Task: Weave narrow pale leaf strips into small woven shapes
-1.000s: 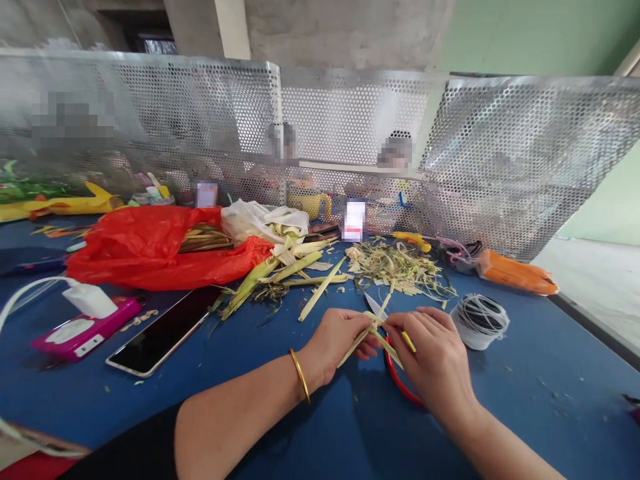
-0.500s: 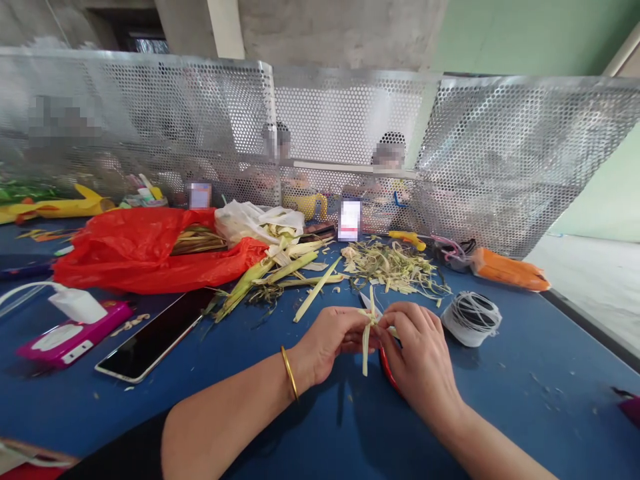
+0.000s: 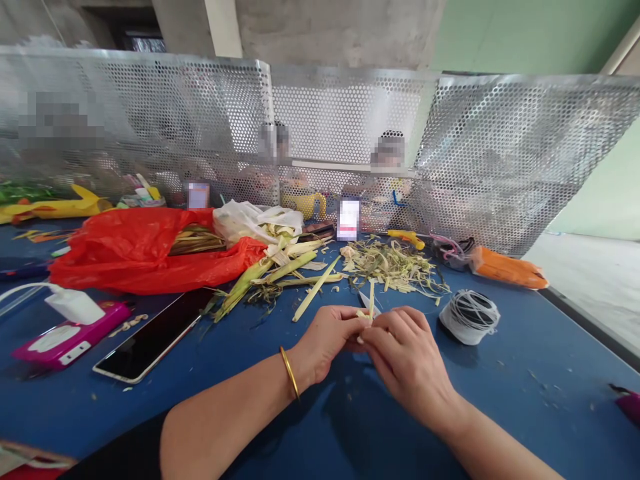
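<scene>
My left hand (image 3: 333, 335), with a gold bangle on its wrist, pinches a pale green corn husk strip (image 3: 371, 299) between thumb and fingers. My right hand (image 3: 403, 347) meets it fingertip to fingertip and grips the same husk piece from the right. One end of the strip stands up above the fingers; most of the rest is hidden by them. Just behind the hands, a scissors blade (image 3: 364, 300) lies on the blue table, its handles covered by my right hand. A spool of white thread (image 3: 469, 319) sits right of my right hand.
A heap of husk scraps (image 3: 395, 268) and loose corn husks (image 3: 270, 270) lie behind the hands. To the left are a red plastic bag (image 3: 125, 250), a phone (image 3: 150, 340) and a magenta power strip (image 3: 75, 337). A perforated metal screen (image 3: 345, 113) stands behind, with people beyond it.
My right hand has shifted left and closer to my left hand. The strip end that hung below the fingers is now out of sight, as are the red scissors handles.
</scene>
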